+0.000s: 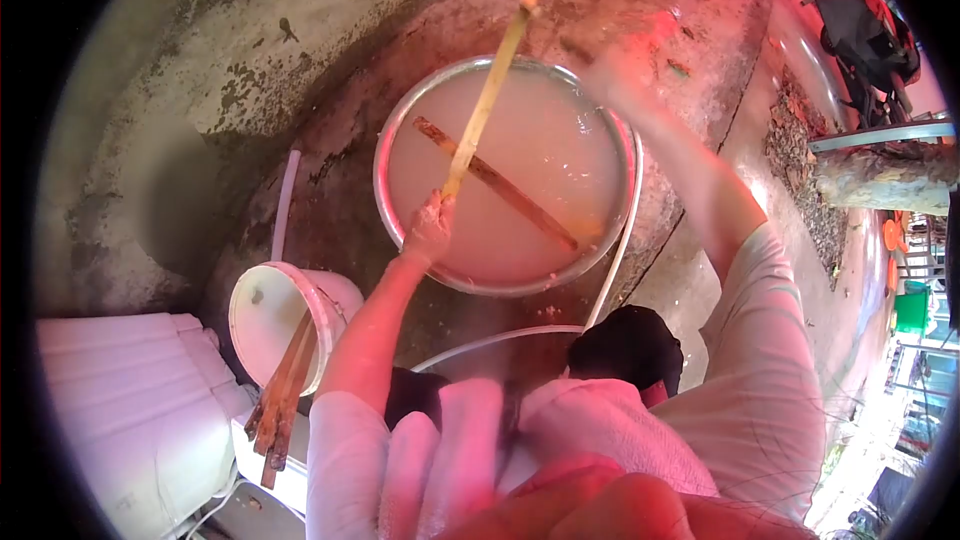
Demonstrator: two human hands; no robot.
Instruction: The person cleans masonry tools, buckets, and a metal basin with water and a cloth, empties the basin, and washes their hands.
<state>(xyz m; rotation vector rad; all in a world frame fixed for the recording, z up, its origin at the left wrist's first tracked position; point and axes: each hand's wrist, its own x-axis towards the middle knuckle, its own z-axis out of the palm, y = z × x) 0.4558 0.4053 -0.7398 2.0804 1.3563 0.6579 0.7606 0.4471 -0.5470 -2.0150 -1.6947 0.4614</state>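
Observation:
My left hand [430,225] is closed round the lower end of a pale wooden stick [488,100], at the near left rim of a wide round metal basin [384,175]. The stick slants up across the basin, its far end past the back rim. Cloudy liquid [540,145] fills the basin. A darker brown wooden stick [525,205] lies in it, crossing under the pale one. My right hand [625,85] is smeared by motion near the basin's right rim; its fingers cannot be made out.
A white bucket [335,290] lies tipped at the left, with several brown sticks [290,395] at its mouth. A white hose [620,240] runs along the basin's right side. A short pale pipe [285,205] rests on the wet floor. A log [885,178] stands at the right.

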